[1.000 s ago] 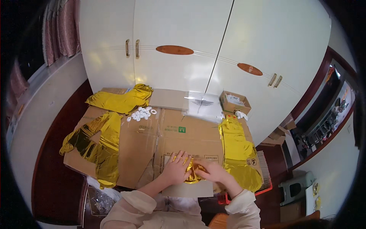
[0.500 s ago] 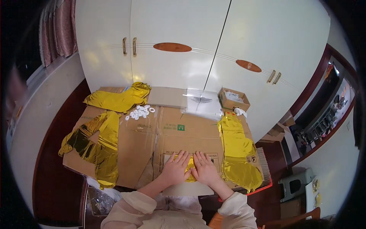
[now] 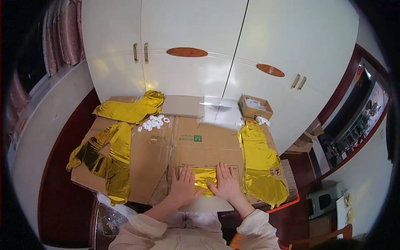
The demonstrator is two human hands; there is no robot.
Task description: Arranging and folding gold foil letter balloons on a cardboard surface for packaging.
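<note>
Near the front edge of the cardboard surface lies a folded piece of shiny gold foil [image 3: 205,179]. My left hand [image 3: 182,188] rests flat over its left end, fingers stretched out and pointing away from me. On its right end my right hand [image 3: 226,183] lies palm down, fingers straight and slightly apart. Gold shows between the two hands; the parts under my palms are hidden. Flat gold foil balloons lie to either side: a long one [image 3: 262,166] on the right, an angular one with a hole [image 3: 118,146] on the left, and another [image 3: 129,110] at the back left.
White rings [image 3: 153,122] lie in a small pile at the back left. A clear plastic sheet [image 3: 221,111] and a small open cardboard box [image 3: 255,107] are at the back, against a white cabinet [image 3: 187,25]. A grey stool [image 3: 327,196] stands to the right on the floor.
My hands have slid apart, the left one moving left and the right one slightly right. More of the folded gold foil shows between them.
</note>
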